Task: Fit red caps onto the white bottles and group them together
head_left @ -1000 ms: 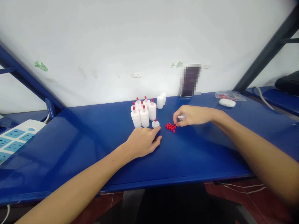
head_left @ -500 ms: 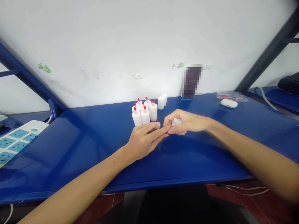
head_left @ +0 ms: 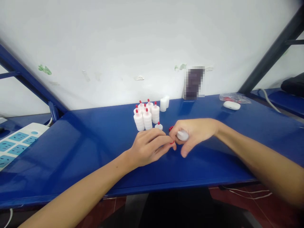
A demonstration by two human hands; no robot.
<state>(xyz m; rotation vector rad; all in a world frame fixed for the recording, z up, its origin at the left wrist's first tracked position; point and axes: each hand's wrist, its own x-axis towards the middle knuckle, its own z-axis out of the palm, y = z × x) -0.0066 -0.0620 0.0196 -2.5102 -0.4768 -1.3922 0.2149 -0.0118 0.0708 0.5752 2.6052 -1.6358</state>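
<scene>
My left hand (head_left: 150, 147) is closed, with its fingertips pinched round a small red cap (head_left: 172, 142), mostly hidden by the fingers. Beside it, my right hand (head_left: 197, 131) curls its fingers round a translucent white nozzle top (head_left: 182, 135), the pointed tip towards the left; its thumb stands apart. The two hands meet at the fingertips, just above the table. Several small red caps (head_left: 171, 128) show behind the right fingers. A lone white nozzle top with a red tip (head_left: 158, 126) sits beyond the left hand.
Several white bottles with red tips (head_left: 147, 118) stand grouped on the blue table (head_left: 99, 142). Behind them are two white bottles without tops (head_left: 163, 104). A white case (head_left: 231, 105) and a plastic bag (head_left: 239, 98) lie right, a power strip (head_left: 23, 139) left.
My right hand has turned and come slightly nearer, its thumb lifting away from the nozzle top. Red caps behind it now show. My left hand stays nearly in place.
</scene>
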